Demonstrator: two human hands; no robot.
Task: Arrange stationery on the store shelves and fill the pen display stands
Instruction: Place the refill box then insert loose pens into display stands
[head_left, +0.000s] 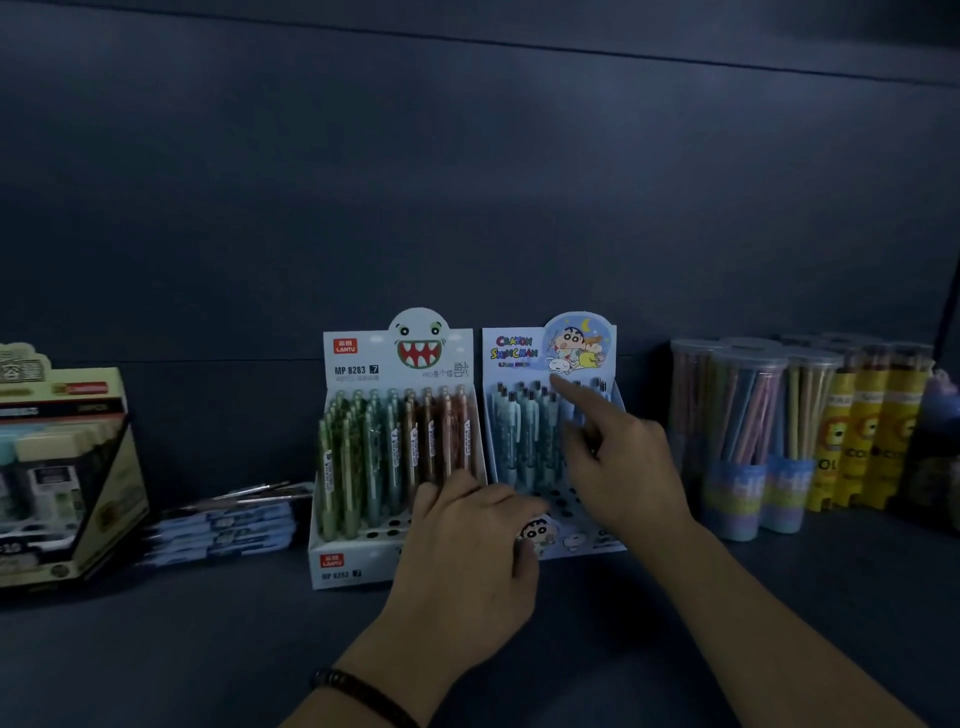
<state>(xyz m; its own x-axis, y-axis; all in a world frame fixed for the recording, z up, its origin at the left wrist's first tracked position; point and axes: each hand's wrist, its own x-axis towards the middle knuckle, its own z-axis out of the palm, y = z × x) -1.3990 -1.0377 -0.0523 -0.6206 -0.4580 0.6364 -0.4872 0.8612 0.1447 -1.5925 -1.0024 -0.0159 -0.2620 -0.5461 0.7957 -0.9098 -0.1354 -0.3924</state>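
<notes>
Above the blue stand (521, 358), right grip (626, 467) points empty; left grip (467, 540) pinches its front.

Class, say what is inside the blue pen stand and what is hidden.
Blue pens fill the stand's back rows; some front holes are empty. The right hand covers its right side, the left hand its front corner.
</notes>
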